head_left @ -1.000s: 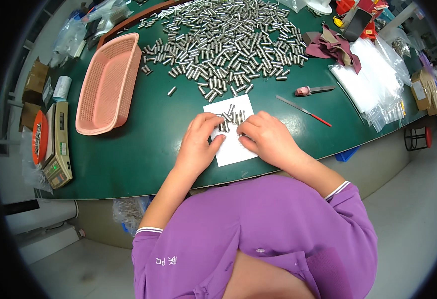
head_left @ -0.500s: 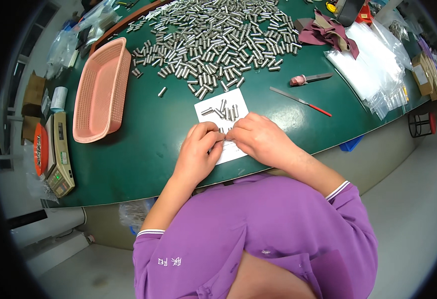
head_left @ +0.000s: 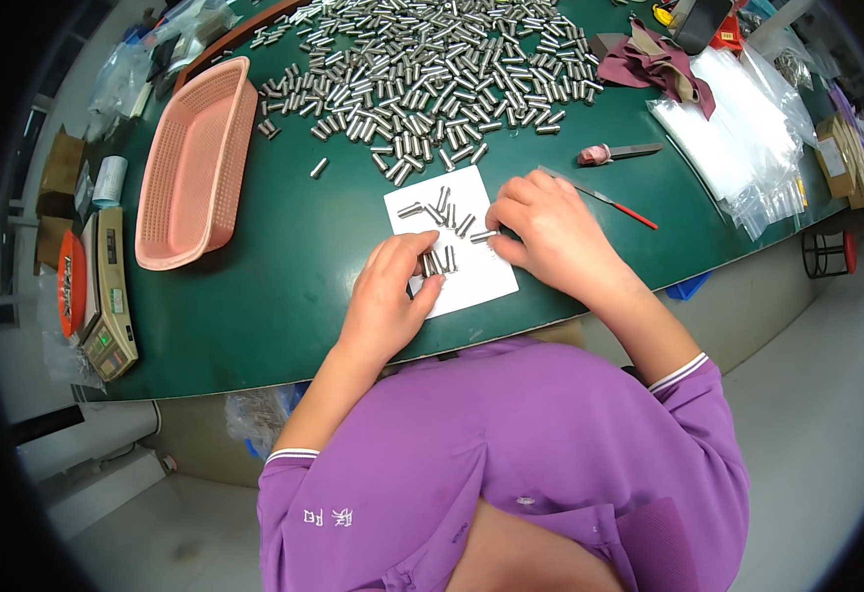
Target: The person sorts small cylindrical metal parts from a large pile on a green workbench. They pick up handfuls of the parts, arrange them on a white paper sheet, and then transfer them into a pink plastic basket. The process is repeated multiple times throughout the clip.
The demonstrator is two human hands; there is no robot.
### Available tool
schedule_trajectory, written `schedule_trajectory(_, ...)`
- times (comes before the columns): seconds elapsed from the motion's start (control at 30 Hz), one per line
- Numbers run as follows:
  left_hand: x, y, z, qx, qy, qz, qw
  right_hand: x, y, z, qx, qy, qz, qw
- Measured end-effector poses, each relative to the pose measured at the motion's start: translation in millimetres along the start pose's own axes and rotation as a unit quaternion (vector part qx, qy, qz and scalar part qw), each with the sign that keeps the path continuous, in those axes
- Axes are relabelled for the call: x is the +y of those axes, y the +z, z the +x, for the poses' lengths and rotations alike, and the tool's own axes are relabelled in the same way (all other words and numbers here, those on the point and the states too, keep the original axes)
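Note:
A white sheet of paper [head_left: 486, 286] lies on the green table with several short silver metal pins [head_left: 442, 205] scattered on its upper half. Thumb and index finger of my left hand [head_left: 385, 291] curve around a small upright row of metal pins [head_left: 439, 261], touching their ends. At the sheet's right edge, my right hand [head_left: 548, 229] pinches one metal pin [head_left: 484, 237] lying sideways between thumb and fingertips. Beyond the paper spreads a large heap of similar pins [head_left: 432, 84]. My curled fingers partly hide the leftmost pins of the row.
A pink plastic basket [head_left: 195, 163] stands at the left, near a digital scale [head_left: 111, 296] and an orange dish [head_left: 72, 286]. Right of the paper lie a red-handled file [head_left: 634, 215] and a wrapped-handle blade [head_left: 629, 151]. Farther right are a maroon cloth [head_left: 654, 69] and clear plastic bags [head_left: 733, 138].
My right hand has moved right and slightly up, away from my left hand, with a pin in its fingers. The row of pins by my left hand now shows.

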State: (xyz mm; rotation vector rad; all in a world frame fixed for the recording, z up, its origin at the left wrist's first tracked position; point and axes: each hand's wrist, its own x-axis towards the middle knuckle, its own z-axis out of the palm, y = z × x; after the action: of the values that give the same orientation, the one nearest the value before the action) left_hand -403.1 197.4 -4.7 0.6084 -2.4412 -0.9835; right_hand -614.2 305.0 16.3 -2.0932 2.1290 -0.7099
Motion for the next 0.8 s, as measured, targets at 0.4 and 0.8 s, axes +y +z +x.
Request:
schedule_trajectory(0.4,2.9,4.5,2.9,-0.009,-0.004,-0.009,1.0,-22.5,19.9,-6.5,0.013,0.032,0.114,0.993)
schedule_trajectory(0.8,5.0,1.3,-2.2,-0.015,-0.037,-0.05,0.998,-23.1,24.6,-8.1,-0.006,0.04,0.151,0.988)
